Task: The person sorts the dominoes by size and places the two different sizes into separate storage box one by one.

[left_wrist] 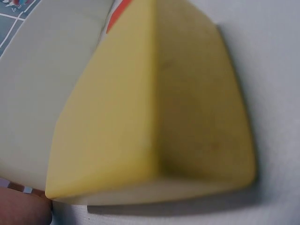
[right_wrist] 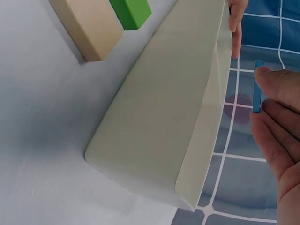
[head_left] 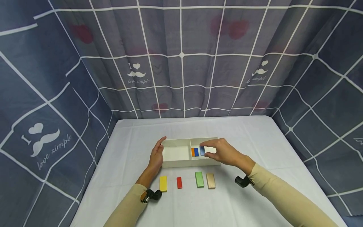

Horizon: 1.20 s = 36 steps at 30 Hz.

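Observation:
In the head view, a long white box (head_left: pixel 175 164) with a divider lies before me. My left hand (head_left: pixel 156 156) rests against its left end, fingers fairly straight along the wall. Over the right compartment, my right hand (head_left: pixel 224 152) pinches a thin blue block (head_left: pixel 202 151) between thumb and fingers. The right wrist view shows that blue block (right_wrist: pixel 257 89) edge-on, raised above the rim. Inside the right compartment, an orange block (head_left: pixel 193 152) and a darker blue block (head_left: pixel 196 152) stand side by side near the divider.
In front of the box, a yellow block (head_left: pixel 163 183), a small red block (head_left: pixel 179 183), a green block (head_left: pixel 199 179) and a plain wooden block (head_left: pixel 210 181) lie in a row on the white tablecloth (head_left: pixel 241 201). Dark gridded curtains (head_left: pixel 198 72) surround the table.

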Available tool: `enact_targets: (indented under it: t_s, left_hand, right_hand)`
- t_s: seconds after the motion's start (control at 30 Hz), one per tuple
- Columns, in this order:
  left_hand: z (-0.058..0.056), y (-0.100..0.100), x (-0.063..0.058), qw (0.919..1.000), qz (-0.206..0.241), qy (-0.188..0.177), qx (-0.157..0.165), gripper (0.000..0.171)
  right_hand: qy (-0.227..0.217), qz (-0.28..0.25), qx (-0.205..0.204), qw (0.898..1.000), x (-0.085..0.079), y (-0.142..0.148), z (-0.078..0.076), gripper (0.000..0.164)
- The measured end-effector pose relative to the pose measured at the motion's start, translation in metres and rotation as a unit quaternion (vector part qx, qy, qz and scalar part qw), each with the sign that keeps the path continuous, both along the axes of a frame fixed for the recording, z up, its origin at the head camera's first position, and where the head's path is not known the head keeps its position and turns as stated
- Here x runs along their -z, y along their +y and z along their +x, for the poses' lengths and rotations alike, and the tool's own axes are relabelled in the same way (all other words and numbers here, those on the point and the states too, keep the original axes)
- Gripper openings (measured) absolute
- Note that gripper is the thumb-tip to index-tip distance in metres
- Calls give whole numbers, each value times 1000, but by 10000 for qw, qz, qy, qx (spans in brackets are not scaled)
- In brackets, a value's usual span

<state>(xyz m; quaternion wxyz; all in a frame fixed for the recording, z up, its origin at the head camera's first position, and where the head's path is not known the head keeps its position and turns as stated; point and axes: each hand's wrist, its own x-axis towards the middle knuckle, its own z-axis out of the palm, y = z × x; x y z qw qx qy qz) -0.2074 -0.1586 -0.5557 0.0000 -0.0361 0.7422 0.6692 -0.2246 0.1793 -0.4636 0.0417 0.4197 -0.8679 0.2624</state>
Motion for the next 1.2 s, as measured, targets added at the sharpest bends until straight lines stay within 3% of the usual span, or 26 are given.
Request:
enact_targets:
  t_s: [0.3, 1.2]
  left_hand:
    - [-1, -1, 2, 10000, -14, 16, 43, 48]
    - [-3, 0, 3, 10000, 5, 38, -10, 48]
  right_hand:
    - [107, -66, -26, 9999, 7, 2, -8, 44]
    - [-276, 230, 140, 9993, 34, -4, -28, 41]
